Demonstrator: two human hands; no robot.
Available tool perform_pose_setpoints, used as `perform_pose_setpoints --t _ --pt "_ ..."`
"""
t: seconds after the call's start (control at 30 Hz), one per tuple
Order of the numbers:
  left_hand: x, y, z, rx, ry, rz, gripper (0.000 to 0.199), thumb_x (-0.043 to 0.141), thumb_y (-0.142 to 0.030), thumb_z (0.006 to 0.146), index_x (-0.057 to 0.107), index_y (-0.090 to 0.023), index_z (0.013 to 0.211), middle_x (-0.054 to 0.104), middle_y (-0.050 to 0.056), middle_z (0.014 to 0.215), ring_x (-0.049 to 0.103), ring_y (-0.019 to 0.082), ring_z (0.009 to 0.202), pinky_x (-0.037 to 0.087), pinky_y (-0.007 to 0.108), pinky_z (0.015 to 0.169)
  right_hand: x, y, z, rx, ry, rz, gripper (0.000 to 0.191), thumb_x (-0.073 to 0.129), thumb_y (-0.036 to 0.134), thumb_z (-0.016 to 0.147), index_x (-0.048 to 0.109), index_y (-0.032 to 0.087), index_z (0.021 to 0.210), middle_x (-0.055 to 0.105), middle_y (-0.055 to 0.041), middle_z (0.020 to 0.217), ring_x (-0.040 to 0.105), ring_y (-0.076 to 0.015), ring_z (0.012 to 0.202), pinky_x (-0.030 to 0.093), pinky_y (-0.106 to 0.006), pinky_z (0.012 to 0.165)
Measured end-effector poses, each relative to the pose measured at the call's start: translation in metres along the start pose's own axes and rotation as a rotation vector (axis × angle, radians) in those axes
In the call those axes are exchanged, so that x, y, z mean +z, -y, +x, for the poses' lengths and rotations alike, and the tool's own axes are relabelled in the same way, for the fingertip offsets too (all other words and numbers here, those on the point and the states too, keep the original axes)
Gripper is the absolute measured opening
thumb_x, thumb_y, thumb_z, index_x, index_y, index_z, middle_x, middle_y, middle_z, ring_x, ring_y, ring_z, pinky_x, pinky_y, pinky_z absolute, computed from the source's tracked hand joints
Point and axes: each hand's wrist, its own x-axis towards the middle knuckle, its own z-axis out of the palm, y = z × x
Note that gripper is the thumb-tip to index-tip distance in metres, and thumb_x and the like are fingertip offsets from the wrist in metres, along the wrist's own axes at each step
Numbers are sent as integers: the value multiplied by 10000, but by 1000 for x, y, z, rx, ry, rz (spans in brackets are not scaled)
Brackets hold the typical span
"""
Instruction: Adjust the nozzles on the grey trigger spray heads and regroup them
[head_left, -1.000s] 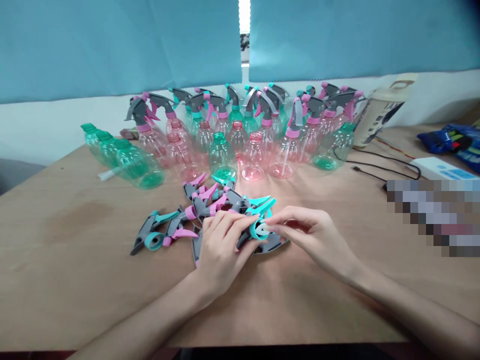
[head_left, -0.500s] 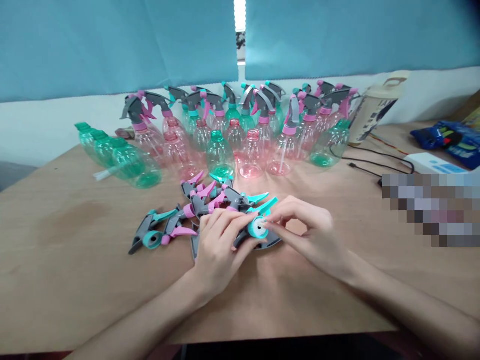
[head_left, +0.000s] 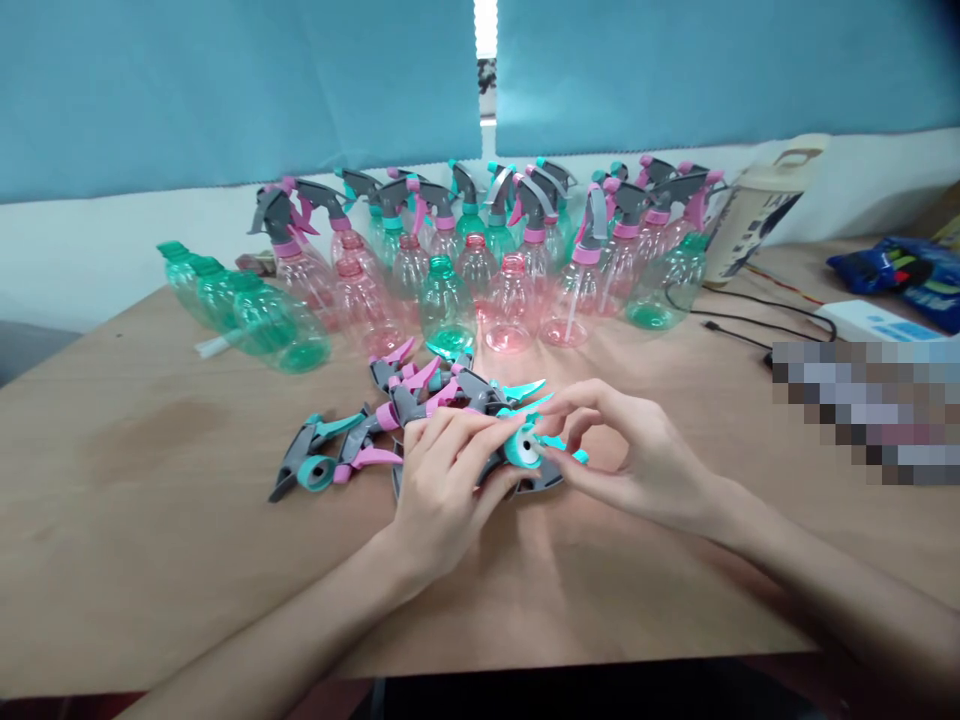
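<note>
My left hand (head_left: 442, 480) is wrapped round a grey trigger spray head, whose teal collar (head_left: 523, 446) faces me with a white disc and a dark hole inside. At the right edge of that collar is my right hand (head_left: 630, 445), its thumb and index finger spread apart; the thumb tip lies against or very near the white disc. Behind and beside my left hand lies a pile of loose spray heads with pink or teal parts, among them a teal-collared spray head (head_left: 315, 470) on the left. My fingers hide part of the pile.
Several clear pink and green bottles stand behind the pile, many fitted with spray heads; an uncapped green bottle (head_left: 448, 305) is near the middle. Green bottles (head_left: 277, 320) line the left. On the right are a cream tumbler (head_left: 765, 215), a black cable (head_left: 739, 332) and a blue packet (head_left: 892, 275).
My right thumb and index finger have spread apart, and the index finger has lifted off the white disc. My left hand still grips the same spray head. The view has shifted slightly.
</note>
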Motion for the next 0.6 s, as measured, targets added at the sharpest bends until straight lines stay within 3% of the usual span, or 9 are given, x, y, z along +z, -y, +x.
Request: perform_pose_setpoints --t 0.3,0.6 --pt "-1 0 0 -2 -23 17 226 599 -287 877 613 -157 1061 649 48 892 552 188 841 349 318 698 -13 15 15 53 143 -79 329 648 98 761 522 198 1048 634 40 802 594 -65 631 510 -173 605" --pt "9 -3 -3 -28 -12 19 214 523 -296 918 584 -150 1063 639 70 921 541 202 870 376 329 731 -2 9 7 -42 51 -181 286 642 107 774 527 190 1023 645 20 827 614 -78 674 521 -168 627"
